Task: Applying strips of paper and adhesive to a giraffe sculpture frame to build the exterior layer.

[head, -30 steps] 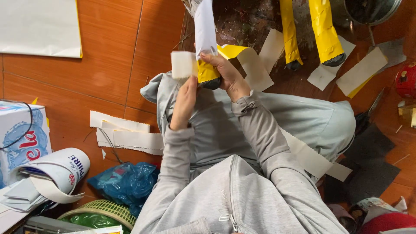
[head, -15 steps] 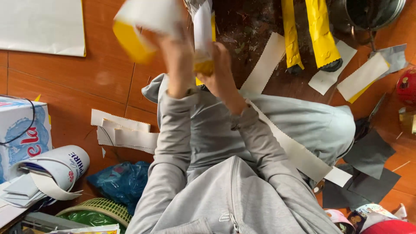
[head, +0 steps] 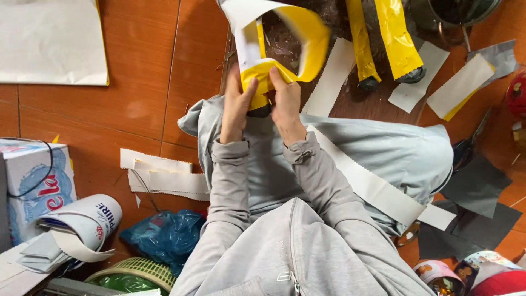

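Both my hands are raised in front of me over my grey-clad lap. My left hand and my right hand pinch the lower end of a long strip of paper, yellow on one side and white on the other, which curls up in a loop above my fingers. The strip wraps around a small dark object between my hands, mostly hidden. A long white strip with a zigzag edge lies across my right knee.
Two yellow-wrapped rolls and loose white strips lie on the dark board ahead. A stack of white strips sits on the orange tiled floor at left, near a box, a blue bag and grey sheets at right.
My left hand swung up high with the strip's free end, then came back down. Both hands now press the yellow strip together around the dark object.
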